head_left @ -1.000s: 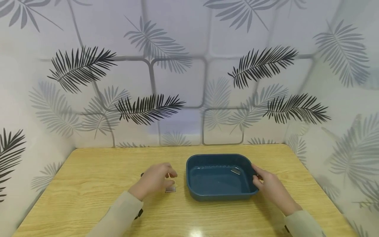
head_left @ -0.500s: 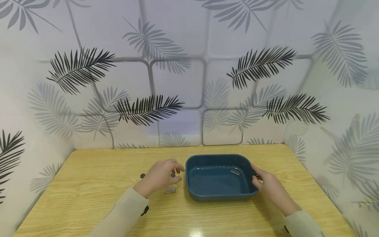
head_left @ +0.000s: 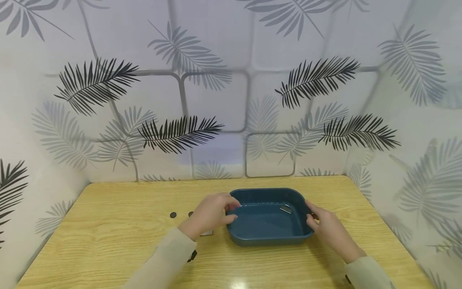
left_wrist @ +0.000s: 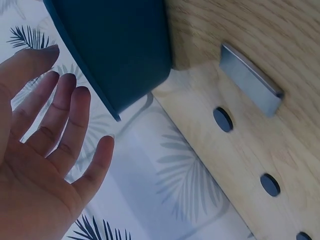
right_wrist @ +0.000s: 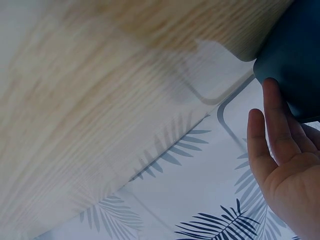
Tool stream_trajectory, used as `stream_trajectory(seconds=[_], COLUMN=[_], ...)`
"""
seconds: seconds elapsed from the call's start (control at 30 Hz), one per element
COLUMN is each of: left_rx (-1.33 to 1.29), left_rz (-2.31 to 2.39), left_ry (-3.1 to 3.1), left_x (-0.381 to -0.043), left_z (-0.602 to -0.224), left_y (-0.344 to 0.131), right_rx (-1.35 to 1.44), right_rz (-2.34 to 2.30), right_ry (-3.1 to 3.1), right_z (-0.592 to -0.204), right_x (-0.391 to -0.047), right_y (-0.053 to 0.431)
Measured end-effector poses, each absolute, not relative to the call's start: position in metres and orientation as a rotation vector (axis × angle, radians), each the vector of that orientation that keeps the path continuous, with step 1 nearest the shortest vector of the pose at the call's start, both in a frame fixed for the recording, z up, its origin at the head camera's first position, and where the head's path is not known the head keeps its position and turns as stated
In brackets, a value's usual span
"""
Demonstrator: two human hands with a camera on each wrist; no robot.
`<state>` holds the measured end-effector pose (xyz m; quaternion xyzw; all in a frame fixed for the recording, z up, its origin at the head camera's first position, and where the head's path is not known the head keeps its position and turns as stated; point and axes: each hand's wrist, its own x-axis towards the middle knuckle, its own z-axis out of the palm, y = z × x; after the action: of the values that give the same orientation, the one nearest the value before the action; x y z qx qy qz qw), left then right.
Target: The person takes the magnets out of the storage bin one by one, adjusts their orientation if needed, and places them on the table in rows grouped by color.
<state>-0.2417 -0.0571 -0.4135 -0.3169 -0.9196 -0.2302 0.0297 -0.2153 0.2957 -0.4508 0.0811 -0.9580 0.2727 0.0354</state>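
A deep, dark blue tray (head_left: 270, 240) stands on the table in the head view, with a small silver metal block (head_left: 286, 209) lying inside near its right end. My left hand (head_left: 213, 214) hovers at the tray's left rim, fingers loosely bent and nothing held. In the left wrist view, the left palm (left_wrist: 45, 185) faces the camera beside the tray wall (left_wrist: 120, 45). My right hand (head_left: 330, 228) holds the tray's right end by thumb and fingers; in the right wrist view, its fingers (right_wrist: 274, 115) lie against the outer wall.
Another silver block (left_wrist: 250, 82) and several black discs (left_wrist: 223, 120) lie on the wooden table (head_left: 108, 224), left of the tray. Leaf-patterned wall covering (head_left: 213, 156) rises behind the table and along its sides.
My left hand has moved right, from above the loose silver block to the tray's left rim, uncovering black discs. The right hand and the tray have stayed put.
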Motion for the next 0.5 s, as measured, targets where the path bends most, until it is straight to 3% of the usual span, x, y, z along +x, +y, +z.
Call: stream_trajectory(seconds=[0.5], left_rx=[-1.038], left_rz=[-0.661], left_ry=[-2.888], left_x=[-0.249], left_z=[-0.414], left_y=[-0.022], right_rx=[0.241], right_rz=[0.842], right_ry=[-2.960], right_z=[-0.450], right_x=[-0.216], right_y=[0.295])
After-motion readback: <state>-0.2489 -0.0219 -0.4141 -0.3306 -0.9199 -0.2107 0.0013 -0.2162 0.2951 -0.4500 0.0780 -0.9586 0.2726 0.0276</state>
